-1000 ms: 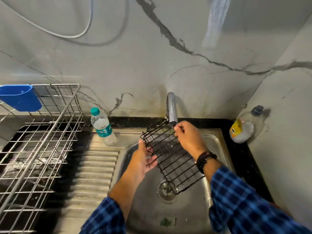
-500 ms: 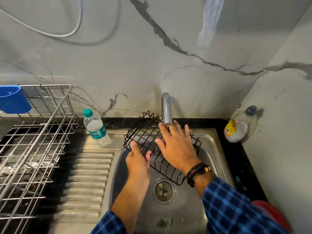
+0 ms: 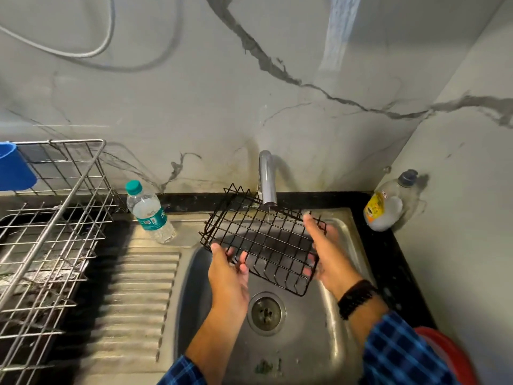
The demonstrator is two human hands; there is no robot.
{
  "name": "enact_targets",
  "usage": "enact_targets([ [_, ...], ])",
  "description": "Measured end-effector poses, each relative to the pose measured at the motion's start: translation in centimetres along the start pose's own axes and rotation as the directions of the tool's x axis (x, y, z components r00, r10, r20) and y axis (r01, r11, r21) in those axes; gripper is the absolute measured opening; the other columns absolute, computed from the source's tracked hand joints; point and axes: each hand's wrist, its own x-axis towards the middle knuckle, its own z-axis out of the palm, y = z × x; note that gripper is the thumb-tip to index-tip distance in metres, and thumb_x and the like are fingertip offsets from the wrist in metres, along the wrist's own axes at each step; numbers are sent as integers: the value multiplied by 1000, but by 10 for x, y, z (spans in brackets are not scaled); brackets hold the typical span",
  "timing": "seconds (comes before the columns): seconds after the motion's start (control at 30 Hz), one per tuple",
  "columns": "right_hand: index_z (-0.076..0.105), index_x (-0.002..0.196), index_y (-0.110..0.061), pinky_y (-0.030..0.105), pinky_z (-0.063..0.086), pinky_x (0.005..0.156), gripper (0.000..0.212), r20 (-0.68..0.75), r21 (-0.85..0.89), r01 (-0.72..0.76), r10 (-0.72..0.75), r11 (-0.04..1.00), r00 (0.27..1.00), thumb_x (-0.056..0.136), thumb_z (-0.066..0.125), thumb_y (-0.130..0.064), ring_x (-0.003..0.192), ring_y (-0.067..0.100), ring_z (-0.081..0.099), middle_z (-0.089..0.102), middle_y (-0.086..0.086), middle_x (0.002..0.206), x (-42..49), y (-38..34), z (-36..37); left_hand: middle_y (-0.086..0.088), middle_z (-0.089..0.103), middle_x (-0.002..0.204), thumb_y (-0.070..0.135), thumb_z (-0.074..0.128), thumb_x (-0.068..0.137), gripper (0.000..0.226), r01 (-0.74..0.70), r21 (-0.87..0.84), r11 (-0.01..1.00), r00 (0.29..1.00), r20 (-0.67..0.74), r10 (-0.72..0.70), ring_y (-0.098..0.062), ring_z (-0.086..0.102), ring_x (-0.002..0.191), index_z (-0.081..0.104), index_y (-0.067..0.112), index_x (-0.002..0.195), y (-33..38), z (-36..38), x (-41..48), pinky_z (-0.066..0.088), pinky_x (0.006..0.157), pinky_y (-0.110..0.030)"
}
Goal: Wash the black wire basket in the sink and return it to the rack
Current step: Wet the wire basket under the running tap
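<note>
Grey veined marble walls meet in a corner behind a stainless steel sink (image 3: 305, 345). Over its bowl, the black wire basket (image 3: 259, 232) is held tilted under a thin stream from the chrome faucet (image 3: 267, 176). The left hand (image 3: 229, 276) grips the basket's near-left corner, fingers curled through the wires. The right hand (image 3: 330, 259) clasps its right side, thumb on top and fingers beneath. A clear plastic water bottle with a teal cap (image 3: 150, 215) stands just left of the basket. Further left is a steel wire dish rack (image 3: 55, 218). A soap bottle with a yellow label (image 3: 387, 207) sits in the far-right corner.
</note>
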Motion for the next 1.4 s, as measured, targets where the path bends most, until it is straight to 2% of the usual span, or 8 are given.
enact_targets([
  [0.1, 45, 140, -35, 42, 53, 89, 79, 77, -74, 123, -117, 990, 990, 73, 82, -56, 107, 12, 55, 56, -4, 128, 7, -2, -18, -13, 64, 115, 32, 55, 101, 29, 167, 14, 986, 986, -12, -167, -16, 65, 75, 62, 4, 106, 4, -15, 7, 58, 50, -19],
  [0.23, 63, 99, -16, 27, 34, 50, 28, 125, 150, 339, -357, 929, 926, 98, 45, 5, 50, 8, 37, 43, 1, 63, 5, -4, -27, -28, 55, 136, 42, 43, 104, 51, 236, -9, 972, 972, 1, -236, -38, 65, 100, 56, -6, 117, 16, -42, 20, 63, 55, -38],
  [0.47, 57, 70, -20, 20, 24, 44, 21, 410, -160, 481, -385, 862, 827, 82, 45, -8, 48, 8, 28, 36, -7, 57, -10, 4, -32, -20, 59, 135, 68, 34, 96, 75, 256, 395, 882, 932, 143, -334, -40, 68, 106, 48, 8, 139, 41, -37, 20, 61, 75, -52],
  [0.83, 35, 59, -19, 17, 29, 71, 25, 931, -364, 890, -74, -275, 358, 81, 48, -21, 52, 17, 35, 36, -2, 52, -46, -6, -37, -23, 17, 163, 79, 79, 50, 138, 433, 413, 801, 869, 46, -493, -53, 35, 138, 15, 23, 159, 31, -46, 18, 44, 82, -80],
  [1.03, 57, 81, -33, 31, 39, 86, 9, 977, -210, 784, -99, -584, 187, 89, 54, -30, 70, 11, 46, 46, -12, 72, -40, -5, -61, -32, 57, 128, 28, 75, 88, 56, 311, 451, 837, 937, 2, -350, -45, 69, 98, 51, 5, 133, 35, -36, 30, 61, 59, -52],
  [1.2, 67, 106, -29, 53, 27, 119, 41, 897, -404, 642, -146, -651, 416, 79, 52, -3, 113, 16, 57, 61, -5, 108, 0, -11, -93, -33, 57, 112, -17, 39, 96, 47, 253, 236, 938, 964, 22, -265, -39, 68, 85, 45, 17, 127, 22, -11, 22, 53, 79, -51],
  [1.33, 50, 137, -21, 37, 0, 124, 64, 703, -698, 612, -196, -372, 683, 80, 41, 6, 153, 15, 6, 30, 0, 159, 5, -5, -92, -36, 51, 124, -24, 38, 91, 60, 266, 107, 958, 962, 26, -270, -41, 68, 85, 43, 22, 128, -6, -1, 18, 53, 77, -54],
  [1.4, 55, 128, -21, 31, 22, 121, 48, 628, -776, 591, -338, -218, 701, 87, 43, 1, 148, 14, 25, 43, -2, 151, 6, 1, -70, -34, 52, 127, -21, 41, 92, 59, 299, 86, 950, 952, 38, -303, -40, 70, 85, 42, 21, 133, -25, 0, 16, 56, 73, -55],
])
